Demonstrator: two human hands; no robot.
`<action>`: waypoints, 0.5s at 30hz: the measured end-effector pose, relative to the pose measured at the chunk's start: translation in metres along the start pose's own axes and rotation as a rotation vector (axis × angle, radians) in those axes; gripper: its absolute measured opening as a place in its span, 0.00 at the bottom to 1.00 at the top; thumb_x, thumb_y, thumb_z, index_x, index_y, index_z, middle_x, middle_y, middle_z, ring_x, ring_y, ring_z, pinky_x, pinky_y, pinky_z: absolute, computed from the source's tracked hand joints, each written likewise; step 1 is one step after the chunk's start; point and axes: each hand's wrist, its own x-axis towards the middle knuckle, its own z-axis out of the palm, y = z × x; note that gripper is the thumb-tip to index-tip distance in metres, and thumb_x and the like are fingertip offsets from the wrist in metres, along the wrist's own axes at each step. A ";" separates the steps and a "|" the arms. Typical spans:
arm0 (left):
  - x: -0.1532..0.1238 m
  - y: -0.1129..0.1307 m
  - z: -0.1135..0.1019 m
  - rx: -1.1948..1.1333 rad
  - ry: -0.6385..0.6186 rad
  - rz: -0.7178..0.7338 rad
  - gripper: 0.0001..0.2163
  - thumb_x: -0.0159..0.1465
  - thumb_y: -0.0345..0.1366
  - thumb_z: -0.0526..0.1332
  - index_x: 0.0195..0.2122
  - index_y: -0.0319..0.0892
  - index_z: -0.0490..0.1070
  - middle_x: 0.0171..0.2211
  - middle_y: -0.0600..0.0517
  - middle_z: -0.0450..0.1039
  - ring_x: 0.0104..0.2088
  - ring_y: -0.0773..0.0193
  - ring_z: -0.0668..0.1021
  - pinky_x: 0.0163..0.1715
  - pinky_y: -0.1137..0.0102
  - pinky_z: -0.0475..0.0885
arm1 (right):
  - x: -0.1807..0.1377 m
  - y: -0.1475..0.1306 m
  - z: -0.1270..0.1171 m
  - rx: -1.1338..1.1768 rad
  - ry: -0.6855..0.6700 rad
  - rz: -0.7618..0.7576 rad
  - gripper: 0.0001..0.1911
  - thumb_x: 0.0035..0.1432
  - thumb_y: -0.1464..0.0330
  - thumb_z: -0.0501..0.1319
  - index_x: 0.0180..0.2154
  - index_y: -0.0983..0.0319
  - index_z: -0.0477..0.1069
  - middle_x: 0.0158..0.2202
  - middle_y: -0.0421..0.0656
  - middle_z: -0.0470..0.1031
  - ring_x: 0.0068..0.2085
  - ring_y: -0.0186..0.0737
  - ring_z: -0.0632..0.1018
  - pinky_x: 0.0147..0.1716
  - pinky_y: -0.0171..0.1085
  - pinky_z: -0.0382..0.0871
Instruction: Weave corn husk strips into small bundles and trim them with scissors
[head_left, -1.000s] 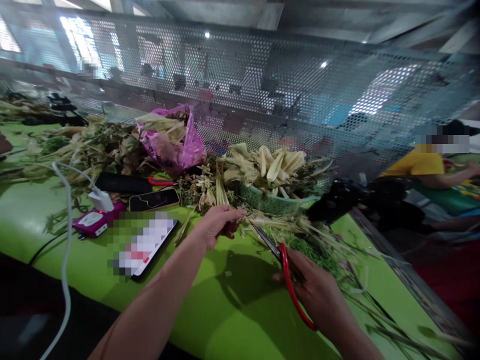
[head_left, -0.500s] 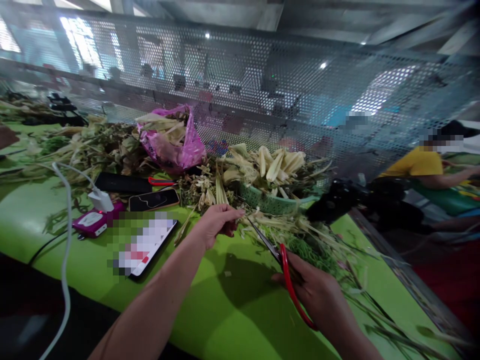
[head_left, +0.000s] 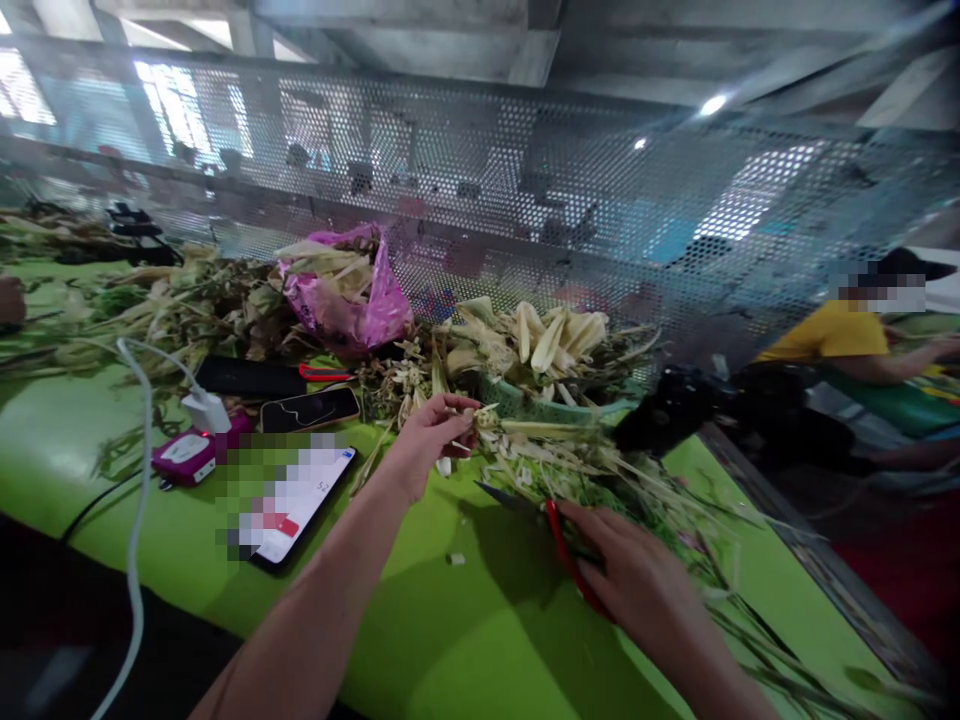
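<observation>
My left hand [head_left: 429,445] pinched a pale stalk [head_left: 547,428] over the green table [head_left: 420,640], just in front of the basket [head_left: 525,403], my right hand [head_left: 634,580] gripped the red scissors [head_left: 556,522] near it, and I thought it best to hold the stalk tight with my fingers away from the blades.

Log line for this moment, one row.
left hand: pinching pale stalk | right hand: gripping red-handled scissors | blades: pointing toward left hand, low over green table
</observation>
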 end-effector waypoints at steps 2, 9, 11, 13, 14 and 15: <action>-0.001 0.001 0.002 0.030 -0.025 0.005 0.13 0.56 0.38 0.65 0.41 0.41 0.70 0.28 0.54 0.70 0.27 0.70 0.74 0.28 0.74 0.69 | 0.001 0.001 0.004 0.010 -0.035 0.010 0.21 0.54 0.70 0.55 0.51 0.57 0.71 0.43 0.47 0.77 0.37 0.45 0.79 0.34 0.40 0.73; -0.002 -0.005 0.012 0.182 -0.088 -0.016 0.15 0.54 0.40 0.66 0.39 0.38 0.70 0.30 0.52 0.70 0.28 0.70 0.72 0.30 0.73 0.66 | 0.002 0.004 -0.011 0.161 0.246 0.133 0.14 0.62 0.65 0.51 0.43 0.59 0.73 0.46 0.47 0.75 0.47 0.47 0.75 0.47 0.45 0.68; -0.002 -0.007 0.013 0.270 -0.112 0.019 0.14 0.54 0.40 0.66 0.38 0.38 0.70 0.30 0.52 0.70 0.28 0.70 0.70 0.30 0.73 0.64 | 0.002 0.004 -0.021 0.195 0.395 0.231 0.14 0.63 0.63 0.51 0.43 0.58 0.73 0.45 0.46 0.75 0.47 0.48 0.74 0.50 0.47 0.64; -0.002 -0.009 0.014 0.376 -0.126 0.072 0.13 0.54 0.39 0.66 0.38 0.38 0.71 0.30 0.53 0.70 0.28 0.71 0.68 0.29 0.74 0.62 | 0.004 0.001 -0.030 0.303 0.461 0.301 0.15 0.63 0.62 0.51 0.44 0.57 0.72 0.45 0.45 0.75 0.48 0.47 0.73 0.51 0.47 0.63; -0.002 -0.009 0.014 0.422 -0.134 0.095 0.12 0.54 0.39 0.65 0.38 0.39 0.72 0.30 0.54 0.69 0.28 0.71 0.67 0.29 0.74 0.61 | 0.005 -0.001 -0.033 0.384 0.453 0.319 0.15 0.64 0.61 0.50 0.45 0.57 0.72 0.46 0.45 0.74 0.48 0.47 0.73 0.51 0.46 0.63; -0.002 -0.010 0.014 0.457 -0.143 0.111 0.12 0.54 0.39 0.65 0.38 0.39 0.72 0.29 0.54 0.69 0.27 0.71 0.67 0.28 0.74 0.61 | 0.006 -0.005 -0.036 0.466 0.406 0.324 0.16 0.64 0.61 0.50 0.45 0.56 0.72 0.47 0.45 0.74 0.49 0.46 0.73 0.51 0.45 0.63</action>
